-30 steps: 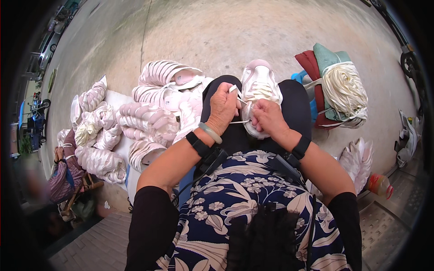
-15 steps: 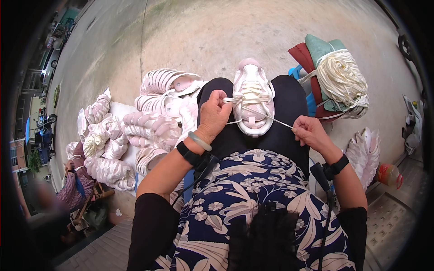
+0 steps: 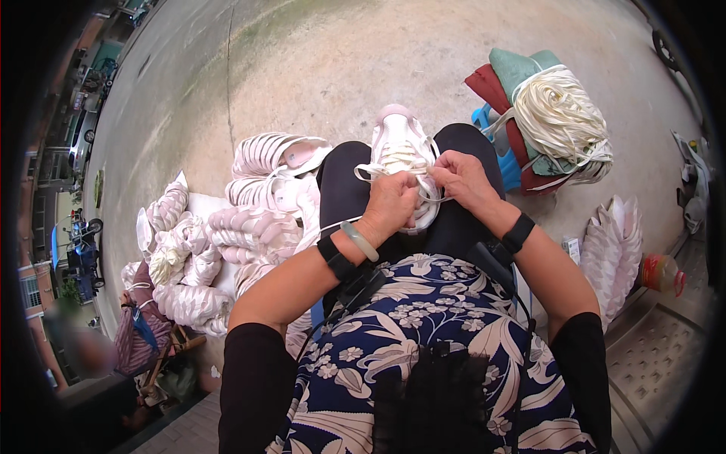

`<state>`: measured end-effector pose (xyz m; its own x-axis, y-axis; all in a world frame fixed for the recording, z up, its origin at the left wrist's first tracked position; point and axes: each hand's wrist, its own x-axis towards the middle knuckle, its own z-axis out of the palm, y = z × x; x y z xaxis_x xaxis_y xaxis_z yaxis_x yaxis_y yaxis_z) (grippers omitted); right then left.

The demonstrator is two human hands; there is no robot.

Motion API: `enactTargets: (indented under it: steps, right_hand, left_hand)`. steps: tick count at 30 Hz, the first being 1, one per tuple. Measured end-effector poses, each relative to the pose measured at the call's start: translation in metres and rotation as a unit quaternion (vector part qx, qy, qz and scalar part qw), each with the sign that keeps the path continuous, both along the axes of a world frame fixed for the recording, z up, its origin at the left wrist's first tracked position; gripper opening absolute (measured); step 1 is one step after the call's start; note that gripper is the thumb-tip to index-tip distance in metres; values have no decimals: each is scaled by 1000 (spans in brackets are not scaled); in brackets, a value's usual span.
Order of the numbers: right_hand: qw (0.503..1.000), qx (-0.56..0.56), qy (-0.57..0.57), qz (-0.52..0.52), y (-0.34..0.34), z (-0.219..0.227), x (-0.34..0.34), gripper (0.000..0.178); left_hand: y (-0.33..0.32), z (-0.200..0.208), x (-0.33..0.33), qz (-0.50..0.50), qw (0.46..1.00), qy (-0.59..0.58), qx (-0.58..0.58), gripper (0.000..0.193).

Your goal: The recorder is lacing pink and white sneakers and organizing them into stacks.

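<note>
Shoe (image 3: 398, 155) lies on the person's lap, toe pointing away, long axis running straight out from the body. Left hand (image 3: 391, 206) covers its near end, right hand (image 3: 463, 178) sits just right; both sets of fingers pinch the white lace (image 3: 378, 168).

Outdoor concrete yard, piled sneakers (image 3: 249, 227)

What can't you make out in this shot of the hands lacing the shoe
Head view only:
- Both hands, left hand and right hand, cover the rear of the white shoe, hiding the lace ends.
- Lace: too thin to trace.
- Pile of shoes: count unclear.
- Left rim: blurred.
</note>
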<state>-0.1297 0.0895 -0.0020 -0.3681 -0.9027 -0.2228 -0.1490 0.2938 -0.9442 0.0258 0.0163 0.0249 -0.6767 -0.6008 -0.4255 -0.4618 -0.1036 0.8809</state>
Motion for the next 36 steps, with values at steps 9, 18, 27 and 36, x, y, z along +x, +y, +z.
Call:
enactTargets:
  steps: [9,18,27,36]
  right_hand:
    - [999,-47,-1,-3,-3,-9,7,13]
    - [986,22,-162,-12,4,5,4,9]
    - [954,67,-286,-61,7,3,-8,13]
    - [952,66,-298,-19,10,16,-10,20]
  left_hand:
    - [1,-5,-12,72,989,15,131,11]
    - [-9,9,5,-10,996,-59,66,14]
    - [-37,36,134,-20,983,-168,67,13]
    - [-44,-1,156,141,986,-30,79,22]
